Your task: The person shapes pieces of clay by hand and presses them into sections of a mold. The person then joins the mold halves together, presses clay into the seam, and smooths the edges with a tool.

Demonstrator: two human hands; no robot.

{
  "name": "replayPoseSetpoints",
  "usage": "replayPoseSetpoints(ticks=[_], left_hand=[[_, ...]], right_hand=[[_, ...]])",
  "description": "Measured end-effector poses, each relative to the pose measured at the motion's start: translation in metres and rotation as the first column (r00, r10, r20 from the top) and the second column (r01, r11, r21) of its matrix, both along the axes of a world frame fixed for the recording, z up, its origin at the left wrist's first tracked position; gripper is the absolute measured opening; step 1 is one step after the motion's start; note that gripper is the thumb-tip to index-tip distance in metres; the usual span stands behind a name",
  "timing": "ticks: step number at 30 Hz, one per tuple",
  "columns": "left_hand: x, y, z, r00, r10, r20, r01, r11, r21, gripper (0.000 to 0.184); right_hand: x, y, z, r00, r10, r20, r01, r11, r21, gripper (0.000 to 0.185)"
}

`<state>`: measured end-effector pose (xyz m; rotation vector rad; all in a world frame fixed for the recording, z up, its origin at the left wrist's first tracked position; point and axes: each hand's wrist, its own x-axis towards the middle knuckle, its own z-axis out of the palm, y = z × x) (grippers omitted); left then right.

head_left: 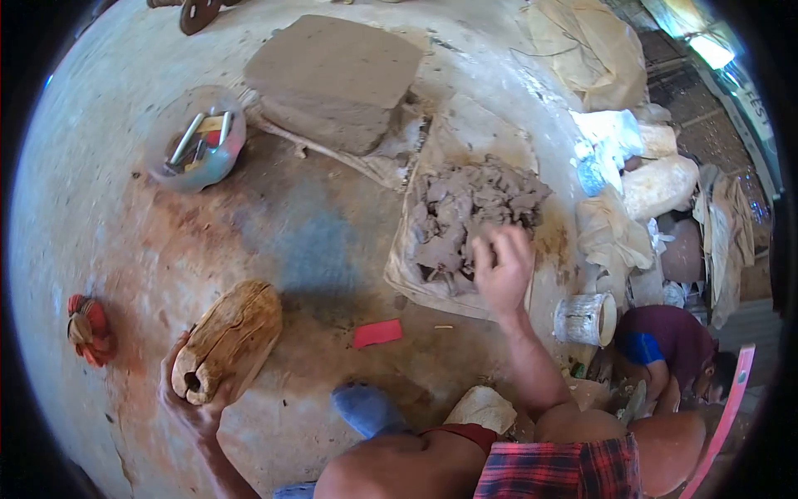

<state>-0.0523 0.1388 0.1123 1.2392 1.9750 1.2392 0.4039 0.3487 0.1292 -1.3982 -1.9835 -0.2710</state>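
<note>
At the lower left, my left hand [198,409] is wrapped round the near end of a tan, oblong mould [237,337] with a seam along its top and a dark hole in its end. My right hand [504,270] is over the near right part of a heap of torn grey clay [474,204], its fingers bent and slightly blurred. Whether those fingers hold any clay cannot be made out. The heap lies on a pale cloth [403,262]. Behind it is a large smooth clay block [332,71].
A clear tub [195,179] of tools stands at the upper left. A red cloth [93,331] lies far left, a red strip [376,333] nearer the middle. On the right are a white bucket [584,319], wrapped bundles [661,187] and another person [673,349] bending down.
</note>
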Motion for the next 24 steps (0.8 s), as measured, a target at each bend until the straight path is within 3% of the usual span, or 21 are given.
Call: replayPoseSetpoints(ticks=[1,2,4,6,8,12,13,14,16,17,19,20,22,24], left_hand=[[0.001,0.000,-0.001,1.000,-0.009,0.005,0.009,1.000,0.007,0.094],[0.001,0.000,-0.002,1.000,0.000,0.023,-0.001,1.000,0.021,0.096],[0.000,-0.002,-0.003,0.999,0.019,0.029,-0.021,0.999,0.042,0.098],[-0.001,-0.003,-0.004,0.998,-0.003,0.060,0.002,1.000,0.019,0.103],[-0.003,-0.005,0.002,0.995,-0.029,0.097,0.031,0.999,-0.014,0.101],[-0.004,-0.007,0.023,0.983,-0.097,0.156,0.113,0.989,-0.097,0.097],[-0.001,-0.001,0.044,0.987,-0.149,0.065,0.159,0.965,-0.207,0.098],[-0.006,0.002,0.053,0.991,-0.129,0.033,0.133,0.969,-0.207,0.098],[-0.023,-0.003,0.065,0.933,-0.337,-0.126,0.263,0.877,-0.402,0.102],[-0.030,-0.005,0.072,0.940,-0.296,-0.170,0.209,0.893,-0.398,0.102],[-0.039,-0.004,0.086,0.820,-0.531,-0.212,0.394,0.793,-0.464,0.105],[-0.046,-0.006,0.097,0.828,-0.506,-0.243,0.364,0.814,-0.452,0.105],[-0.055,-0.012,0.113,0.722,-0.653,-0.231,0.432,0.685,-0.587,0.105],[-0.059,-0.021,0.135,0.699,-0.655,-0.286,0.383,0.681,-0.624,0.100]], right_hand=[[0.018,0.009,0.005,0.992,-0.119,-0.044,0.117,0.992,-0.043,0.028],[0.034,0.019,0.014,0.992,-0.122,-0.042,0.121,0.992,-0.036,0.028],[0.056,0.038,0.024,0.973,-0.180,0.143,0.202,0.965,-0.164,0.032],[0.062,0.046,0.018,0.977,-0.147,0.153,0.180,0.956,-0.233,0.035],[0.064,0.051,0.006,0.942,-0.080,0.325,0.170,0.951,-0.260,0.038],[0.067,0.054,-0.006,0.947,-0.070,0.314,0.128,0.977,-0.169,0.033],[0.069,0.056,-0.008,0.939,-0.058,0.339,0.116,0.981,-0.154,0.030],[0.073,0.057,-0.009,0.950,-0.041,0.309,0.092,0.984,-0.152,0.030],[0.073,0.059,-0.011,0.902,-0.061,0.428,0.137,0.979,-0.149,0.029],[0.072,0.059,-0.013,0.881,-0.078,0.467,0.171,0.972,-0.160,0.030],[0.060,0.058,-0.004,0.852,-0.107,0.513,0.261,0.935,-0.240,0.030],[0.054,0.057,0.005,0.843,-0.121,0.525,0.322,0.894,-0.312,0.028],[0.054,0.062,0.005,0.844,-0.146,0.516,0.352,0.876,-0.329,0.028],[0.045,0.073,0.026,0.838,-0.178,0.516,0.394,0.851,-0.346,0.027]])
